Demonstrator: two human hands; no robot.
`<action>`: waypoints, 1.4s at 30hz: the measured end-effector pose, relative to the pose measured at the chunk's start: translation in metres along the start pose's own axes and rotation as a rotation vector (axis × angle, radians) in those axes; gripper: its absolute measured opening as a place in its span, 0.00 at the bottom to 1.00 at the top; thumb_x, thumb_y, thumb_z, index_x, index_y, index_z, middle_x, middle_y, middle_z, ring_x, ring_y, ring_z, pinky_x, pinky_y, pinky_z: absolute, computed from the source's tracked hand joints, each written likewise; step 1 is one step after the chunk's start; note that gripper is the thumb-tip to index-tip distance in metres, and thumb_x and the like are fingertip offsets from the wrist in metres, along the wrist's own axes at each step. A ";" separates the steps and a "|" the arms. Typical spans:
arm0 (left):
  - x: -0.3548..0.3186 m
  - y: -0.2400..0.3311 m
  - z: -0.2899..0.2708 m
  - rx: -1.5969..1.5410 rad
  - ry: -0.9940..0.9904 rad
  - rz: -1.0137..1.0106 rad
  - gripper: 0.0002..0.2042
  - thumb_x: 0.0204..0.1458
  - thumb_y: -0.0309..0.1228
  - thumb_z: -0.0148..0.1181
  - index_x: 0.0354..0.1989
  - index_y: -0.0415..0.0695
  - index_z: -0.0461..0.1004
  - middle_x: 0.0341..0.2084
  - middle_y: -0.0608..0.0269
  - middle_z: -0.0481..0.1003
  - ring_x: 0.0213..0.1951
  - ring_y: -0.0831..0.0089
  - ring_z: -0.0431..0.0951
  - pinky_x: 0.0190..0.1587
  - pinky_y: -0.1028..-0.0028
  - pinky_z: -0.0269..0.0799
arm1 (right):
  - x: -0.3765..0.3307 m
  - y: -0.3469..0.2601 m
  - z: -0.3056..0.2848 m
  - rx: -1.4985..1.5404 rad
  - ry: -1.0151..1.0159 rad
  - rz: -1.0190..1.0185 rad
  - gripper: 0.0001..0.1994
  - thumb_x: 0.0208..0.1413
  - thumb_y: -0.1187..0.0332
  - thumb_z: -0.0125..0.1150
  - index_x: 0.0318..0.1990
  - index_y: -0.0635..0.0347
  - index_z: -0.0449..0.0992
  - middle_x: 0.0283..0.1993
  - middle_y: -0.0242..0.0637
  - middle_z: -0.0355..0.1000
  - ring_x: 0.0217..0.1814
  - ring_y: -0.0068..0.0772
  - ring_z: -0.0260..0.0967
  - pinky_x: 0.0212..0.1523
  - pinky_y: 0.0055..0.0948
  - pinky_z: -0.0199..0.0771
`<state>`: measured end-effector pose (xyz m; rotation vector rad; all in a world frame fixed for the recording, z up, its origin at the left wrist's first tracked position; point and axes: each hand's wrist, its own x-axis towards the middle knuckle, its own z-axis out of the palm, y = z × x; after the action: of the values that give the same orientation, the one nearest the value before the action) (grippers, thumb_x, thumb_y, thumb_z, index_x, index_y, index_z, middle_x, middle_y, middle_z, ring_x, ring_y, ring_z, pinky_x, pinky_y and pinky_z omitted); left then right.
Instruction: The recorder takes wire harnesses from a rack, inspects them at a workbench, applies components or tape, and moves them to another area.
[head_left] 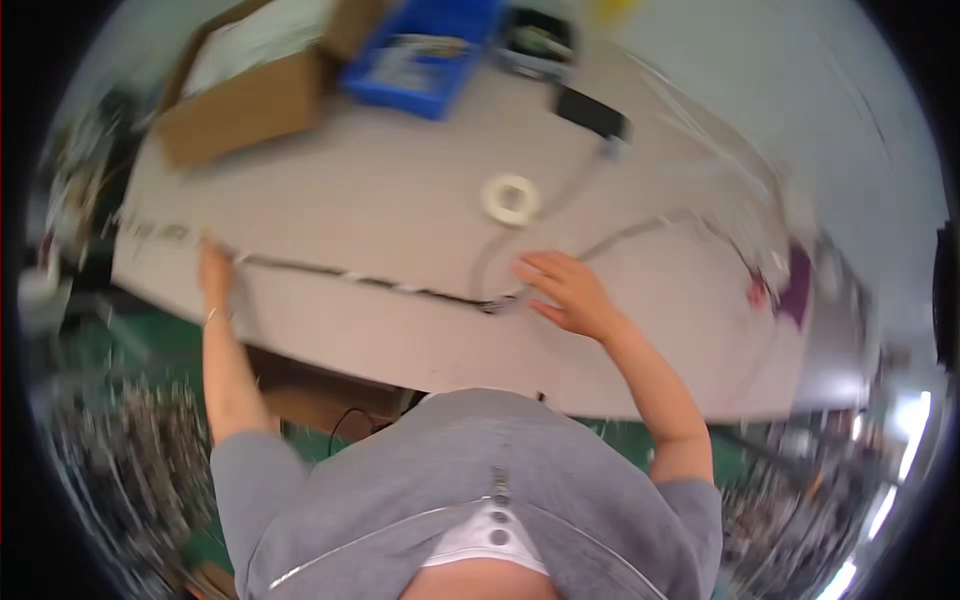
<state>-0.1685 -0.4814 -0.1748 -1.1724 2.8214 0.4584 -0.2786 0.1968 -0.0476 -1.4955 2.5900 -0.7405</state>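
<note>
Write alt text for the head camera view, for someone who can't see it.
A person in a grey shirt stretches a thin dark cable across a pale table, left hand at one end, right hand flat near the other. Behind lie a white tape roll, a blue bin and a cardboard box.

A long, thin cable harness (370, 281), dark with pale taped stretches, lies stretched flat across the grey table (400, 190), running from near its left edge toward its middle. The left end sits under the left hand (214, 275), close to the near-left corner. The right end bends into a blurred tangle at the fingertips of the right hand (568, 293).
</note>
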 end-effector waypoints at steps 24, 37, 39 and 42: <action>-0.426 0.667 0.219 -0.218 0.121 1.170 0.30 0.53 0.39 0.67 0.66 0.53 0.66 0.58 0.52 0.71 0.56 0.51 0.73 0.54 0.59 0.71 | -0.542 0.213 -0.127 0.308 0.989 1.335 0.12 0.64 0.61 0.61 0.46 0.59 0.82 0.30 0.28 0.76 0.29 0.21 0.71 0.33 0.23 0.71; -0.398 0.564 0.164 -0.171 -0.026 1.173 0.07 0.49 0.32 0.66 0.37 0.52 0.81 0.47 0.66 0.76 0.41 0.62 0.74 0.42 0.67 0.72 | -0.517 0.313 -0.207 -0.056 0.054 1.022 0.08 0.52 0.65 0.70 0.34 0.60 0.85 0.36 0.40 0.80 0.38 0.34 0.76 0.36 0.31 0.71; -0.399 0.548 0.174 -0.165 0.008 1.090 0.06 0.48 0.33 0.67 0.35 0.51 0.81 0.46 0.66 0.76 0.39 0.63 0.74 0.41 0.68 0.72 | -0.510 0.323 -0.183 -0.011 0.167 0.955 0.08 0.52 0.65 0.71 0.35 0.59 0.85 0.34 0.40 0.80 0.37 0.34 0.76 0.35 0.31 0.71; -0.389 0.533 0.173 -0.165 0.099 0.997 0.06 0.48 0.35 0.69 0.33 0.51 0.82 0.45 0.67 0.77 0.37 0.66 0.75 0.39 0.69 0.72 | -0.517 0.326 -0.167 0.052 0.316 0.939 0.09 0.51 0.64 0.71 0.37 0.56 0.85 0.32 0.39 0.79 0.35 0.37 0.76 0.34 0.33 0.71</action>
<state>-0.2763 0.1916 -0.1441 0.3243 3.3017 0.6698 -0.3142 0.8235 -0.1355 -0.0347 2.9669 -0.9066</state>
